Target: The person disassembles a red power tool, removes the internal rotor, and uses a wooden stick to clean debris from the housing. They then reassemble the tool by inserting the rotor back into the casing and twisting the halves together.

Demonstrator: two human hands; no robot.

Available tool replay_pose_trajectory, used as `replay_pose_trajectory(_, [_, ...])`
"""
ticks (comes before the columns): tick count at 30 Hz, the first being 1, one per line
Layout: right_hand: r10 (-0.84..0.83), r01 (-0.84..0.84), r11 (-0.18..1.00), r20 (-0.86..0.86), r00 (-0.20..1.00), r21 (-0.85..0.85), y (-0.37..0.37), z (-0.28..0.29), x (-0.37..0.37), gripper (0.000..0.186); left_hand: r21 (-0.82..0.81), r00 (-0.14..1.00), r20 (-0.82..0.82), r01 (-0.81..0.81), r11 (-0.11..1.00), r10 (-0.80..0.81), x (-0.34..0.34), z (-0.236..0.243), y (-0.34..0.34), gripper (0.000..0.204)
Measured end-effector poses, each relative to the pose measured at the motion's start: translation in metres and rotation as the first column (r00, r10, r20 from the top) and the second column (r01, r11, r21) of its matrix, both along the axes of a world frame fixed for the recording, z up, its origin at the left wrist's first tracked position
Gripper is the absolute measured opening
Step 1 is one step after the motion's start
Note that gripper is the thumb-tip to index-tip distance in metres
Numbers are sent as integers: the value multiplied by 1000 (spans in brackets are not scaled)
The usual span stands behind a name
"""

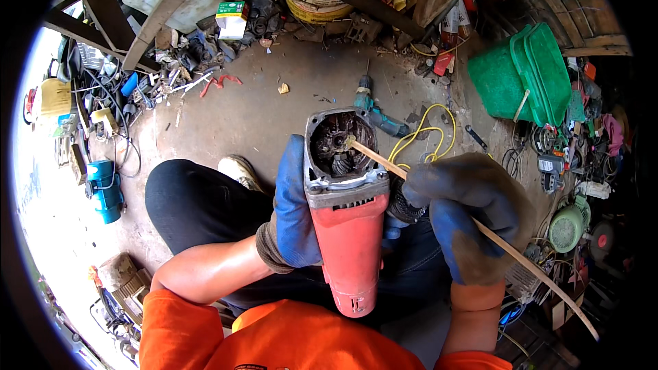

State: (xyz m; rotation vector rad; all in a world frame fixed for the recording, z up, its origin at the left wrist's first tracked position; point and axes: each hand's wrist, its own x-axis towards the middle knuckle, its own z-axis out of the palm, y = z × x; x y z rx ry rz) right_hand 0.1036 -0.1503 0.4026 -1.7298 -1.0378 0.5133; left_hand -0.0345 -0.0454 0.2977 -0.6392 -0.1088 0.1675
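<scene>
A red power tool body [348, 240], like an angle grinder or drill, stands upright over my lap. Its gear housing [314, 164] is open at the far end, showing dark, greasy gears. Gloved in blue, my left hand [296, 199] wraps round the body, with some fingers showing on its right side. A thin wooden stick [521, 260] lies pinched in my closed right hand [480, 212], which wears a dirty blue-grey glove. The stick's tip reaches into the housing, with a dab of grease on it. Beside the body is a dark ridged round part [406, 207], partly hidden by my right hand.
A teal cordless drill [377, 113] lies on the floor beyond the tool, beside a looped yellow cord [439, 123]. Green buckets [514, 75] stand at the far right. Scrap parts and a small green-and-white box [232, 19] line the far left. A blue motor-like piece [104, 190] sits at left.
</scene>
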Motion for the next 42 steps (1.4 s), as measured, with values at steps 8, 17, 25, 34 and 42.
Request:
replay_pose_trajectory(8, [-21, 21, 1000, -14, 1000, 8, -1, -2, 0, 24, 136, 999, 35, -17, 991, 13, 1, -9, -1, 68])
replay_pose_trajectory(17, [17, -11, 998, -94, 995, 59, -5, -3, 2, 25, 256, 998, -56, 9, 967, 5, 1, -10, 2, 68])
replay_pose_trajectory(25, [-50, 47, 997, -63, 997, -53, -1, 2, -3, 23, 294, 996, -83, 6, 956, 19, 1, -6, 2, 67])
replay_pose_trajectory(34, [-23, 20, 1000, -167, 986, -16, 6, -2, -4, 27, 525, 973, -215, 38, 850, 89, -2, -3, 3, 66])
replay_pose_trajectory(42, [12, -12, 1000, -154, 988, -1, 4, -4, 3, 24, 487, 974, -215, 49, 872, 66, -2, -2, 3, 66])
